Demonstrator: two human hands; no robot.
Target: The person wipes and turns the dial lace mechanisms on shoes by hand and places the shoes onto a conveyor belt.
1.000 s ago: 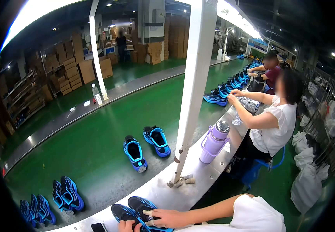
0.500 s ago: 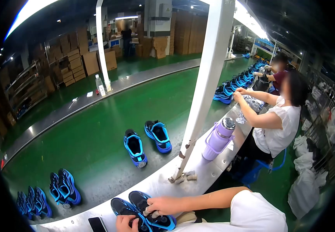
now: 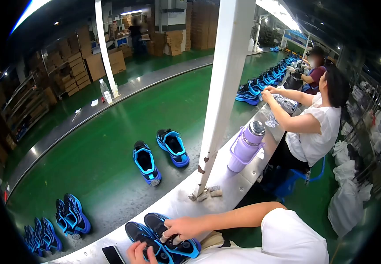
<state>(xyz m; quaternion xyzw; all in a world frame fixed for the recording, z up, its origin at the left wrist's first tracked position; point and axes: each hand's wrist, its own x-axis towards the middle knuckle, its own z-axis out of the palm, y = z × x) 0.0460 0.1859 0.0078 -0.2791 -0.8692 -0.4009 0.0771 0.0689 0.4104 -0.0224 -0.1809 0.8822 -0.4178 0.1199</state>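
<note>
Two black and blue shoes lie side by side on the metal ledge at the bottom of the head view. My right hand [image 3: 182, 229] is on the right shoe [image 3: 155, 221], its covered fingertips pressed at the laces and tongue. Beside the left shoe [image 3: 136, 230] is my left hand [image 3: 141, 253], fingers apart and partly over the shoe's side, cut off by the lower frame edge. A dark phone [image 3: 112, 255] lies just left of that hand.
Another shoe pair [image 3: 145, 163] stands on the green belt [image 3: 102, 171], with more at lower left. A white post [image 3: 219, 97] rises from the ledge [image 3: 179, 200], near a purple bottle [image 3: 246, 147]. Co-workers [image 3: 309, 119] sit along the right by a shoe row.
My left hand has loosened from the left shoe and its fingers have spread. My right hand stays at the right shoe's laces. The camera view has shifted slightly.
</note>
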